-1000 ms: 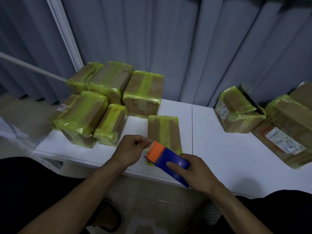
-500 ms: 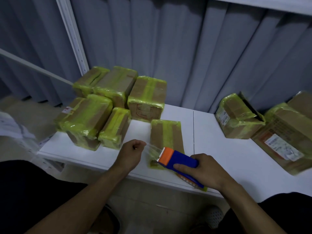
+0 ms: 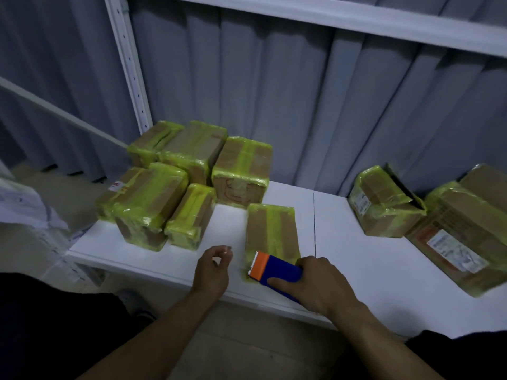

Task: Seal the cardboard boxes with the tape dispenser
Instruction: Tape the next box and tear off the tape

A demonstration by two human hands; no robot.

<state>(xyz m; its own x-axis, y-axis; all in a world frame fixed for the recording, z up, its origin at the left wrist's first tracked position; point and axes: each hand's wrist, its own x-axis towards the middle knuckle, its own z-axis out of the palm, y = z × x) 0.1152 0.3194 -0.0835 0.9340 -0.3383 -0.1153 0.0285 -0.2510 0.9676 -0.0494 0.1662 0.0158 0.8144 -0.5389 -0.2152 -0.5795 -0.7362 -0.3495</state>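
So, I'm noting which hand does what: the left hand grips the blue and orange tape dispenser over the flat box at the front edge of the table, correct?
Not the left. The head view shows the right hand gripping the blue and orange tape dispenser over the flat box at the front edge of the table. The left hand is beside it, fingers curled.

Tape dispenser (image 3: 275,271): blue body, orange head, tilted across the near box's closest end.
Near box (image 3: 270,229): lying flat, yellow-green tape running lengthwise.
Left boxes (image 3: 153,193): clustered, taped.
Right boxes (image 3: 384,209): taped, tilted.
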